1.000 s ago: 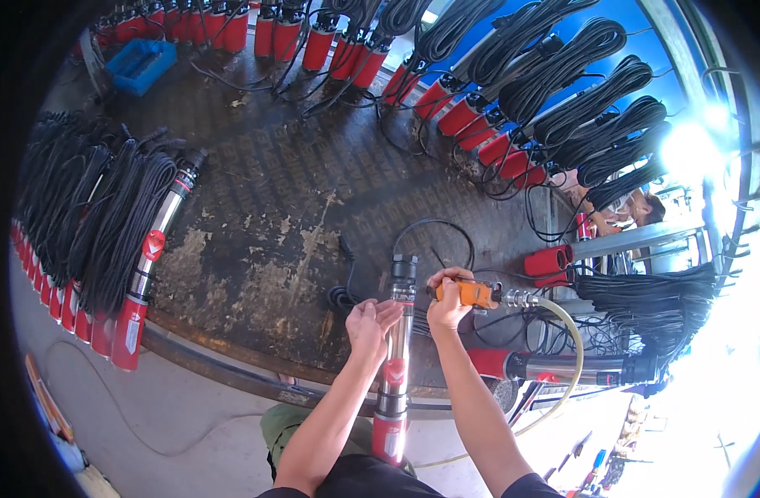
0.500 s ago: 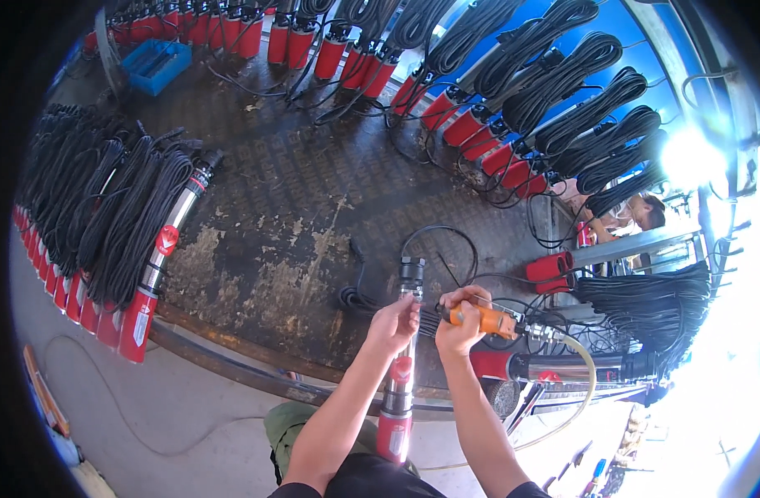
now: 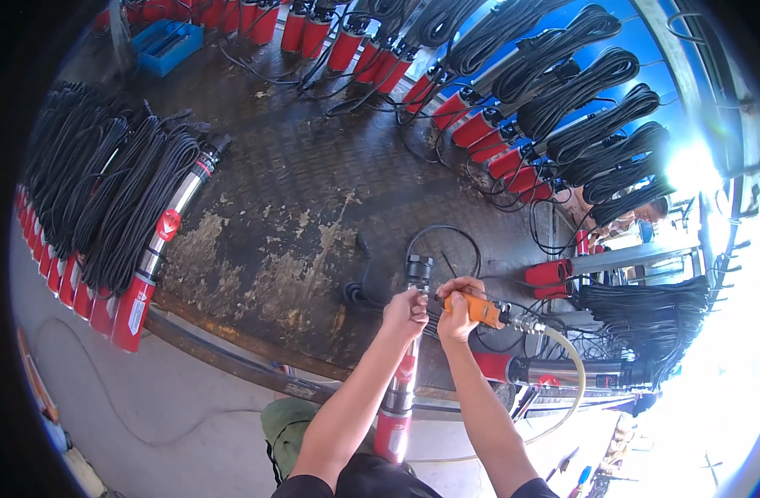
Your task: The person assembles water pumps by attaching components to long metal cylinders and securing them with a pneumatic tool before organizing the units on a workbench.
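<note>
A slim silver submersible pump [image 3: 404, 373] with a red lower end and a black fitting at its top leans over the bench's near edge, close to my body. Just below the black fitting, my left hand [image 3: 406, 313] is closed around it with curled fingers. My right hand [image 3: 459, 312] grips an orange air screwdriver [image 3: 484, 311], held roughly level with its nose pointing left at the pump's upper part. Whether its tip touches the pump is hidden by my fingers. A pale air hose [image 3: 581, 373] curves down from the tool's back end.
Red-ended pumps with coiled black cables stand along the far side and in a row [image 3: 168, 224] at left. A blue crate [image 3: 166, 48] sits far left on the worn bench [image 3: 272, 207]. Another pump [image 3: 571, 372] lies at right. A person [image 3: 645, 212] is beyond the right side.
The screwdriver and my right hand have come slightly closer to the pump's upper part. My left hand stays on the pump, its fingers more curled. The whole view has shifted a little.
</note>
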